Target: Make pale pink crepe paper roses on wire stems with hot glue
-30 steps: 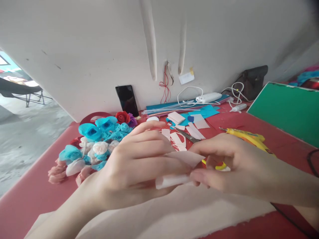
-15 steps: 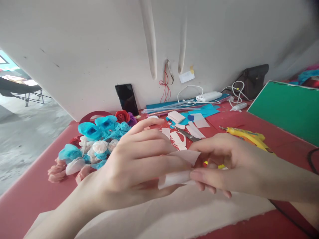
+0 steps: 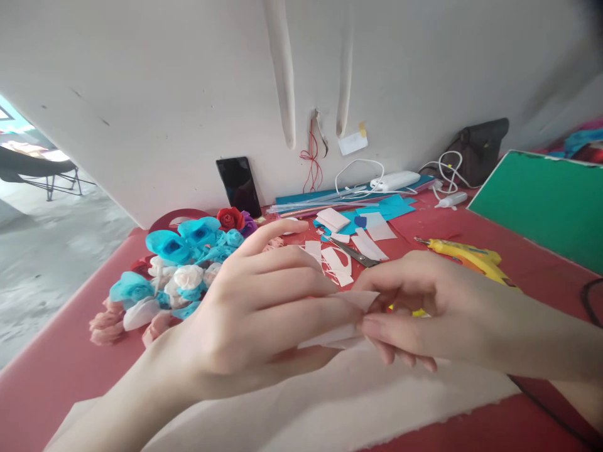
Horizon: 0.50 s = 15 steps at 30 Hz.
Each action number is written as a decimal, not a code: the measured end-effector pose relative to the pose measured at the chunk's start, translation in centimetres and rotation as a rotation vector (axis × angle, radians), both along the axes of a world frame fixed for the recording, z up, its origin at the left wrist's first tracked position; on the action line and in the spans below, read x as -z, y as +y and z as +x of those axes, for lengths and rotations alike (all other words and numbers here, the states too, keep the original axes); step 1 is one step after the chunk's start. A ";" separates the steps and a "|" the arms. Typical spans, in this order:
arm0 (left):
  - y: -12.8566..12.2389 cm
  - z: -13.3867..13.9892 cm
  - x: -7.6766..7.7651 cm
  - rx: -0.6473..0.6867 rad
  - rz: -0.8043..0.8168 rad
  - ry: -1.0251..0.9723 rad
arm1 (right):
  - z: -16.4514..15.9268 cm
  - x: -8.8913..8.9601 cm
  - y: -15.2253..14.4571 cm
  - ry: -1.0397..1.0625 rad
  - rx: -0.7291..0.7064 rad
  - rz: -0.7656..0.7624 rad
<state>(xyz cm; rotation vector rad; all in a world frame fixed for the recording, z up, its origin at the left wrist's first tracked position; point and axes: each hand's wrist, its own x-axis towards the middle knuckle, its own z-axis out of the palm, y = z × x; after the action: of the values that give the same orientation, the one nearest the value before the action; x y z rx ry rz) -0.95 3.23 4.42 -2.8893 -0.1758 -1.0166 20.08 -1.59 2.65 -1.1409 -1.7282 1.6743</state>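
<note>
Between both hands is a small piece of pale pinkish-white crepe paper point(image 3: 355, 300), partly hidden by the fingers. My left hand point(image 3: 264, 307) is closed on its left part, back of the hand toward me, with the index finger raised and bent. My right hand point(image 3: 414, 311) pinches the paper's right end between thumb and fingers. Below the hands a large pale sheet of paper point(image 3: 292, 408) lies on the red table point(image 3: 471, 427). Left of my left hand sits a heap of paper flowers point(image 3: 188, 276) in blue, white, pink and red.
Beyond the hands lie scissors point(image 3: 360, 256), cut paper pieces point(image 3: 379, 226) and blue paper point(image 3: 396, 206). A yellow glue gun point(image 3: 466, 256) rests behind my right hand. A phone point(image 3: 239, 186) leans on the wall near a white power strip point(image 3: 396, 182). A green board point(image 3: 541, 207) stands right.
The paper's lower edge between my hands has turned flatter and shows less below my left fingers. Both hands stay almost in place, with only slight finger movement.
</note>
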 end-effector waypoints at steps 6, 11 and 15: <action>-0.4 0.1 -0.4 -0.028 0.035 0.002 | -0.2 -0.3 -0.1 -0.113 0.026 0.134; -0.3 0.2 -0.1 -0.060 0.080 -0.016 | -0.5 -0.7 -0.2 -0.099 0.058 0.260; -0.6 0.0 0.2 -0.085 0.095 -0.080 | -0.3 -1.0 -0.4 -0.195 0.037 0.312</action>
<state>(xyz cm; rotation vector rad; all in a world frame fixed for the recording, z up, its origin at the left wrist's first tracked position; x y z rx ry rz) -0.90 2.59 4.18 -2.7338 -0.2462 -1.0946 19.77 -1.96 3.62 -1.2079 -1.9891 1.2489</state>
